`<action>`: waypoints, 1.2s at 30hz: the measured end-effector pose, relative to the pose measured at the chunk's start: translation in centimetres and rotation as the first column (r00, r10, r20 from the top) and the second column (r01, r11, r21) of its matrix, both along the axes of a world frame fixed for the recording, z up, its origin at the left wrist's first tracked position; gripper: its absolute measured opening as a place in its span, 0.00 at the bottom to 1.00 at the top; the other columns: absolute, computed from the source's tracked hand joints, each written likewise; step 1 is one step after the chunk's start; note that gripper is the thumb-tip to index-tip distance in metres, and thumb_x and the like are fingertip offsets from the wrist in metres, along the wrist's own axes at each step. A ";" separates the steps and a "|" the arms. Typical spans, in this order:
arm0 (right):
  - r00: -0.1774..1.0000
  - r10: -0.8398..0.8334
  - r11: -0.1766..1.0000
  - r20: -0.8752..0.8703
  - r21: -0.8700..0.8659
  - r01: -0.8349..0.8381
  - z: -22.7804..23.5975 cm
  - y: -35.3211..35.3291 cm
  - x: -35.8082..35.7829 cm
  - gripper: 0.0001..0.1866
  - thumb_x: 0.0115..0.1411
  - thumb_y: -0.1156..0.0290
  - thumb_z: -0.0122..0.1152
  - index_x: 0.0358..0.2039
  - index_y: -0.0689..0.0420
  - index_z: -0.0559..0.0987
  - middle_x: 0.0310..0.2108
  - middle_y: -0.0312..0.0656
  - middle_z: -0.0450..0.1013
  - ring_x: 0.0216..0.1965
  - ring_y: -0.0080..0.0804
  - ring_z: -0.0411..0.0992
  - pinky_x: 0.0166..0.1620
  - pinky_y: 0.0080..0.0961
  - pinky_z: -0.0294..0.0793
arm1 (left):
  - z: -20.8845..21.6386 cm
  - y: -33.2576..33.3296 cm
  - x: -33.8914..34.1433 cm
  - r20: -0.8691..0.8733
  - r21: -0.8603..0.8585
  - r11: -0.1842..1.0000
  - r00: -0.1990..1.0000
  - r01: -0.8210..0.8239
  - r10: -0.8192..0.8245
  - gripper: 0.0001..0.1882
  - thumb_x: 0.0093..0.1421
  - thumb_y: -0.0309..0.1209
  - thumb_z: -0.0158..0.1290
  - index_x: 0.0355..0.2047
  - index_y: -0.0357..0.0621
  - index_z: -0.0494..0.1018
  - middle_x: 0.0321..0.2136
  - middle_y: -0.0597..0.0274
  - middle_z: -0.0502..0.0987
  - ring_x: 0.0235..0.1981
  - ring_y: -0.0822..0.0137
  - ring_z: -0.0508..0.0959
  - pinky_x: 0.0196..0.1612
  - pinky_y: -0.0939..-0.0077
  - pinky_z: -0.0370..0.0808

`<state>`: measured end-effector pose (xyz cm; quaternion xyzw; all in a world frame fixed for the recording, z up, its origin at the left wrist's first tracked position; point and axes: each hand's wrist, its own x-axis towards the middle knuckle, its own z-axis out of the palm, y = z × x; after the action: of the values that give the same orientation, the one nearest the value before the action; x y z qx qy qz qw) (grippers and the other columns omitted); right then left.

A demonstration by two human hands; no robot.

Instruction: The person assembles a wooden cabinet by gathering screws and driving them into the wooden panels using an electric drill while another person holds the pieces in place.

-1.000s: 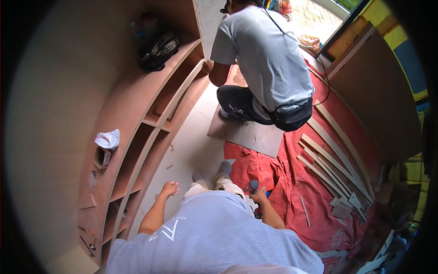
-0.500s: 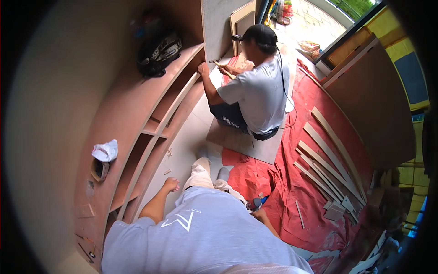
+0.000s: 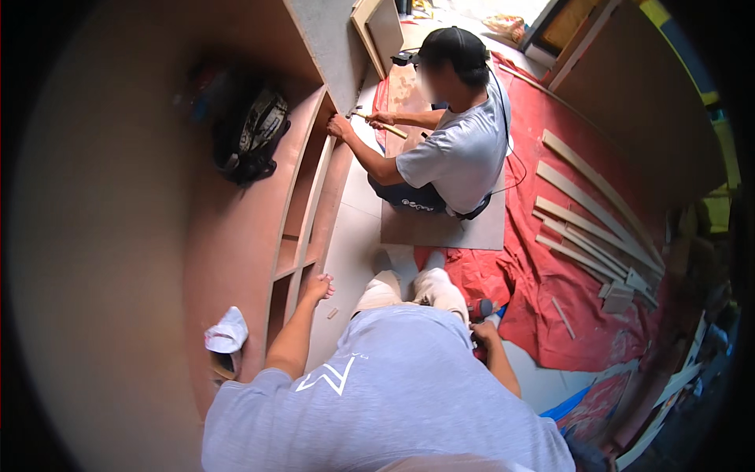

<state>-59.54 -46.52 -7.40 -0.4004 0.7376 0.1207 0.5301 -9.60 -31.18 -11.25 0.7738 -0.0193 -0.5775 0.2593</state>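
Observation:
My left hand (image 3: 318, 288) hangs beside the front edge of a low wooden cabinet (image 3: 292, 271) with open compartments. Its fingers are curled in; whether anything small lies inside them is hidden. At my right side, my right hand (image 3: 485, 331) is closed round the handle of a dark and red cordless drill (image 3: 480, 307), partly covered by my body. A small wood offcut (image 3: 333, 313) lies on the pale floor near my left hand. Ahead, a crouching co-worker (image 3: 456, 134) holds a hammer (image 3: 385, 126) in one hand and touches the cabinet's far end with the other.
A black bag (image 3: 255, 134) and a white cloth (image 3: 226, 330) sit on the cabinet top. On the right, several wood strips (image 3: 586, 220) lie across a red sheet (image 3: 535, 330). The co-worker crouches on a board (image 3: 440, 230). Large panels (image 3: 629, 102) lean at the right.
My view has shifted, with the cabinet now more upright in it. My left hand has come closer to the cabinet front. The drill has moved along with my right hand.

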 end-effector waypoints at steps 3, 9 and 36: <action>0.985 0.128 0.991 -0.113 -0.030 -0.132 0.9 -1.7 1.8 0.16 0.42 0.69 0.61 0.26 0.72 0.75 0.16 0.48 0.71 0.15 0.32 0.71 0.18 0.28 0.69 | 0.9 -0.2 1.3 0.023 0.034 0.999 1.000 0.012 -0.012 0.12 0.59 0.38 0.45 0.32 0.43 0.73 0.18 0.62 0.74 0.15 0.74 0.71 0.16 0.82 0.68; 0.934 0.339 0.940 -0.112 0.001 -0.341 -3.3 -4.2 0.0 0.20 0.41 0.60 0.64 0.24 0.67 0.77 0.19 0.49 0.74 0.18 0.33 0.73 0.24 0.30 0.72 | 2.4 -1.4 1.4 0.002 0.105 0.994 1.000 -0.026 0.025 0.12 0.58 0.37 0.46 0.33 0.43 0.72 0.19 0.62 0.75 0.16 0.75 0.72 0.18 0.82 0.69; 0.825 0.561 0.827 -0.062 0.067 -0.558 -5.4 -24.8 -1.4 0.21 0.40 0.64 0.59 0.34 0.63 0.75 0.35 0.58 0.72 0.40 0.51 0.70 0.44 0.38 0.69 | 9.9 -15.5 -7.8 -0.005 0.370 0.924 0.994 -0.099 0.108 0.12 0.59 0.35 0.47 0.38 0.41 0.72 0.21 0.63 0.75 0.19 0.76 0.72 0.23 0.82 0.71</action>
<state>-60.94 -71.28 -12.82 -0.5816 0.6051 0.3033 0.4512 -17.43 -46.72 -1.34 0.8015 0.1339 -0.5659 0.1395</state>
